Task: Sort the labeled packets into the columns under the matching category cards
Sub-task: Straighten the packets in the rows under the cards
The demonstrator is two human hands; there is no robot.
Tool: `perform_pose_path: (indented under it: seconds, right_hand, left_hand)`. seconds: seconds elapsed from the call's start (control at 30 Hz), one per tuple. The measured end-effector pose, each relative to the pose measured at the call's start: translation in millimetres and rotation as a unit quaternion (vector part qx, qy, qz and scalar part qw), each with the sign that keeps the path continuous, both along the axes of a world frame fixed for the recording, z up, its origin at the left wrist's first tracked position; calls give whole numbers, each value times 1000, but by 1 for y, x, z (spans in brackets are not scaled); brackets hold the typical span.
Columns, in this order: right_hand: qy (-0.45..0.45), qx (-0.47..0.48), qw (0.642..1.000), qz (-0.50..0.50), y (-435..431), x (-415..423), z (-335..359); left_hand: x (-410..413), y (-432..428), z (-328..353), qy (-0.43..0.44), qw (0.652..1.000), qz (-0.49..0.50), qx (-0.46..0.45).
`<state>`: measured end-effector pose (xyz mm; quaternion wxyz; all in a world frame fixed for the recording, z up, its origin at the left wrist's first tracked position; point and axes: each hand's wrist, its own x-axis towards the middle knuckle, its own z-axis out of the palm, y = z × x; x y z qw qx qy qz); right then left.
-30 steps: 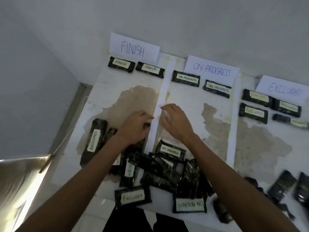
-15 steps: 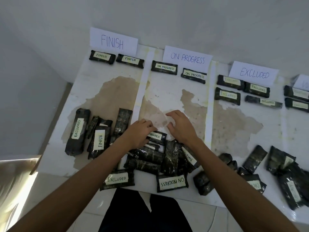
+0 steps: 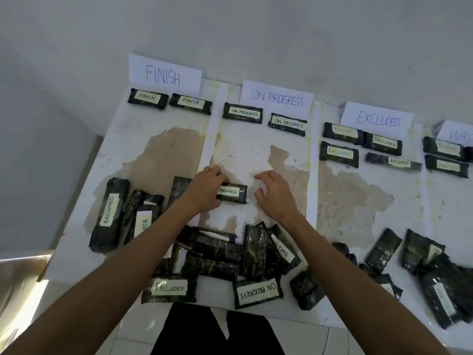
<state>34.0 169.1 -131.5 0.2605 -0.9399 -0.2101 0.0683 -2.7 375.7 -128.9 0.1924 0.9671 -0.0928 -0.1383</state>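
Note:
My left hand (image 3: 206, 189) grips the left end of a black packet labeled ON PROGRESS (image 3: 234, 193), lying in the middle column of the white table (image 3: 256, 155). My right hand (image 3: 275, 193) hovers just right of that packet with fingers loosely spread and holds nothing. Category cards stand along the back wall: FINISH (image 3: 165, 75), ON PROGRESS (image 3: 277, 98), EXCLUDED (image 3: 377, 120). Two FINISH packets (image 3: 170, 99) lie under the first card, two ON PROGRESS packets (image 3: 265, 117) under the second and several EXCLUDED packets (image 3: 358, 147) under the third.
A heap of unsorted black packets (image 3: 238, 254) lies along the near edge, with more at the left (image 3: 110, 213) and right (image 3: 435, 272). A fourth card (image 3: 458, 133), cut off at the right edge, has packets below it. White paper strips (image 3: 211, 139) divide the columns.
My left hand has lifted an ON PROGRESS packet out of the heap and moved it away from me into the middle column. My right hand let go and sits beside it.

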Motion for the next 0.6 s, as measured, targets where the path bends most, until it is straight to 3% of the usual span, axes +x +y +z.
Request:
perform_pose_path:
  seconds: [0.27,0.6]
  right_hand:
    - [-29,-28,999,-23,10,33,-22]
    - [-76,-10,996,-35,6,43,-50]
  left_hand:
    - [91,12,9,-63,997,54,-2]
    - [158,13,-9,-67,997,1,45]
